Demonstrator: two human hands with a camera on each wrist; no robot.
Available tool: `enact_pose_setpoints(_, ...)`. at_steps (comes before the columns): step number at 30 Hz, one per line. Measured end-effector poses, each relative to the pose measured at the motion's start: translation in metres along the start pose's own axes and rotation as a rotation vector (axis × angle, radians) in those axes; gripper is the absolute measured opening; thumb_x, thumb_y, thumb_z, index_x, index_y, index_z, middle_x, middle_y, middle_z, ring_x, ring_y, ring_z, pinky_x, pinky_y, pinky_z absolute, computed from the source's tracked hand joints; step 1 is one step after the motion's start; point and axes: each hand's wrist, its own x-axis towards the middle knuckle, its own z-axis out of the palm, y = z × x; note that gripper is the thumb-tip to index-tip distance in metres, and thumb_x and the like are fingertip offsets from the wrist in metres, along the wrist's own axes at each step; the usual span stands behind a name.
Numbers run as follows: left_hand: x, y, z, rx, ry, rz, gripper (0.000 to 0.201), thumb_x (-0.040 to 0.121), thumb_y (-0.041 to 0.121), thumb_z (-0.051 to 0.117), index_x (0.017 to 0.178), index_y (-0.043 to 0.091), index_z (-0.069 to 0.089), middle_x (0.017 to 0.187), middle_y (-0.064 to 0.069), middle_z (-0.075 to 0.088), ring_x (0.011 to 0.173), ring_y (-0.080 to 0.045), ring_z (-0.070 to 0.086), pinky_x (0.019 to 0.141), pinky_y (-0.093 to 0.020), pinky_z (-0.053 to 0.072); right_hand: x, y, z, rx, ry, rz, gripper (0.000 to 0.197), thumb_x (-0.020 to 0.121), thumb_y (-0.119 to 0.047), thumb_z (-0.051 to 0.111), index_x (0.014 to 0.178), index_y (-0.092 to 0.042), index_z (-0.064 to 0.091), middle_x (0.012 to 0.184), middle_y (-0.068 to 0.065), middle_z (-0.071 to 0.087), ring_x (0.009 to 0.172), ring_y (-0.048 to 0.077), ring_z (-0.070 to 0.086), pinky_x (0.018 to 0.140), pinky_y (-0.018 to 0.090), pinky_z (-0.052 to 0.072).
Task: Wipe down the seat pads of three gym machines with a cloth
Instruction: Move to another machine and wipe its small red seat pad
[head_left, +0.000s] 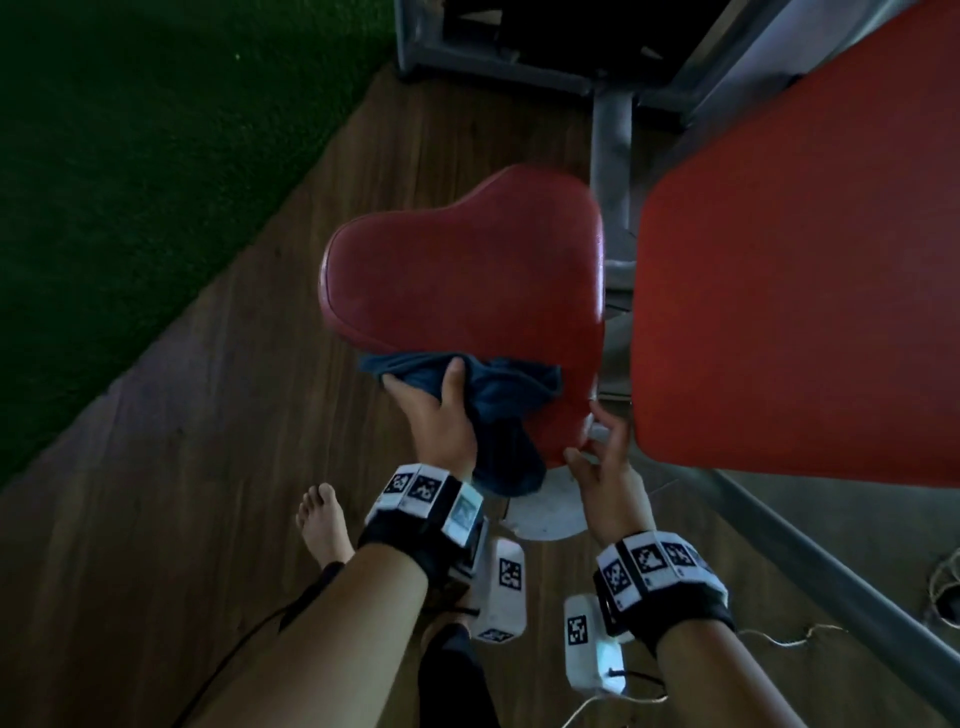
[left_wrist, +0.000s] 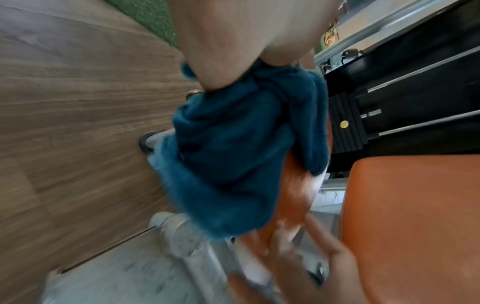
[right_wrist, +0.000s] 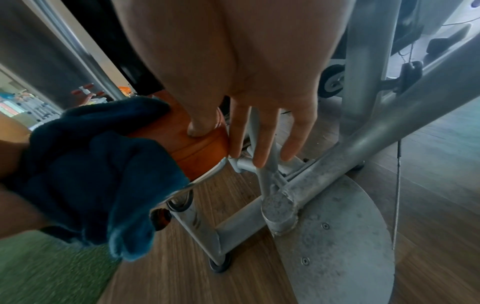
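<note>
A dark red seat pad (head_left: 467, 280) stands on a grey post in the middle of the head view. My left hand (head_left: 431, 395) grips a bunched blue cloth (head_left: 504, 400) against the pad's near edge, and part of the cloth hangs below the rim (left_wrist: 233, 144). My right hand (head_left: 597, 452) is at the pad's near right corner. In the right wrist view its thumb (right_wrist: 200, 127) presses on the orange-red seat pad edge (right_wrist: 200, 148), while its fingers (right_wrist: 262, 148) reach straight down past the rim. A larger red back pad (head_left: 805, 286) is on the right.
Under the seat are grey steel frame tubes (right_wrist: 285, 205) and a round base plate (right_wrist: 337, 236). A black weight stack (left_wrist: 415, 92) stands behind. Wooden floor (head_left: 208, 467) borders green turf (head_left: 130, 182) on the left. My bare foot (head_left: 322, 519) is near.
</note>
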Motion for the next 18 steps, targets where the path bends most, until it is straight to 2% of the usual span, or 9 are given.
enact_pose_setpoints(2,0.010,0.015,0.000,0.049,0.059,0.026,0.094,0.096,0.039,0.053,0.150,0.011,-0.020,0.160,-0.010,-0.009,0.148,-0.020,0.003,0.115,-0.025,0.012,0.001,-0.001,-0.002,-0.002,-0.003,0.008,0.056,0.094,-0.015,0.056,0.136,-0.040,0.028,0.101,-0.022,0.059,0.102,0.014,0.065,0.090,0.043,0.051)
enact_pose_setpoints(4,0.021,0.033,0.002,0.109,0.157,0.066,0.092,0.097,0.042,0.048,0.149,0.008,-0.020,0.158,-0.014,-0.019,0.148,-0.023,-0.003,0.114,-0.026,0.008,0.003,-0.001,-0.001,-0.010,-0.006,0.005,0.056,0.094,-0.017,0.056,0.136,-0.040,0.027,0.100,-0.016,0.060,0.099,0.017,0.065,0.089,0.044,0.051)
enact_pose_setpoints(7,0.034,0.043,0.009,0.465,0.337,0.284,0.085,0.096,0.048,0.046,0.153,0.006,-0.001,0.157,-0.024,-0.010,0.147,-0.036,0.000,0.119,-0.048,0.016,0.002,0.001,0.001,0.005,0.000,-0.020,0.057,0.095,-0.020,0.055,0.139,-0.038,0.024,0.107,-0.010,0.061,0.098,0.014,0.064,0.086,0.036,0.048)
enact_pose_setpoints(9,0.036,0.040,0.014,0.788,0.374,0.469,0.074,0.096,0.050,0.043,0.152,0.009,0.017,0.158,-0.024,-0.003,0.146,-0.042,-0.003,0.118,-0.055,0.011,0.000,0.003,0.003,0.045,0.009,-0.028,0.057,0.096,-0.020,0.054,0.141,-0.039,0.023,0.107,-0.012,0.061,0.094,0.008,0.063,0.081,0.028,0.045)
enact_pose_setpoints(11,0.033,0.035,0.021,1.049,0.258,0.694,0.065,0.097,0.049,0.040,0.150,0.013,0.027,0.161,-0.018,-0.003,0.147,-0.039,-0.006,0.118,-0.055,0.001,-0.002,0.004,0.006,0.086,0.005,-0.022,0.060,0.096,-0.017,0.054,0.142,-0.041,0.023,0.105,-0.018,0.061,0.091,0.001,0.061,0.077,0.022,0.044)
enact_pose_setpoints(13,0.030,0.030,0.027,1.260,0.071,0.867,0.063,0.098,0.047,0.035,0.151,0.014,0.024,0.162,-0.013,-0.004,0.148,-0.035,-0.008,0.118,-0.052,-0.005,-0.008,0.010,0.006,0.193,-0.027,-0.029,0.065,0.091,-0.018,0.062,0.142,-0.040,0.029,0.112,-0.013,0.061,0.100,0.005,0.062,0.083,0.022,0.047)
enact_pose_setpoints(15,0.024,0.025,0.036,1.357,-0.070,0.936,0.065,0.098,0.046,0.034,0.154,0.015,0.017,0.162,-0.011,-0.005,0.148,-0.034,-0.009,0.119,-0.051,-0.006,-0.019,0.016,0.004,0.354,0.002,-0.003,0.068,0.078,-0.032,0.074,0.136,-0.030,0.040,0.120,-0.003,0.061,0.106,0.009,0.061,0.085,0.023,0.046)
enact_pose_setpoints(16,0.020,0.023,0.040,1.375,-0.117,0.940,0.067,0.098,0.047,0.034,0.154,0.015,0.015,0.162,-0.011,-0.005,0.148,-0.034,-0.009,0.119,-0.051,-0.005,-0.027,0.017,0.001,0.419,0.002,0.017,0.060,0.080,-0.029,0.073,0.132,-0.030,0.043,0.121,-0.003,0.061,0.107,0.007,0.060,0.084,0.024,0.046)
enact_pose_setpoints(18,0.007,0.021,0.048,1.371,-0.244,0.921,0.072,0.097,0.051,0.035,0.155,0.017,0.009,0.161,-0.011,-0.010,0.147,-0.034,-0.014,0.119,-0.051,-0.005,-0.038,0.019,-0.002,0.435,0.033,0.053,0.046,0.093,-0.010,0.057,0.126,-0.039,0.042,0.120,-0.010,0.061,0.113,0.008,0.058,0.087,0.027,0.047)
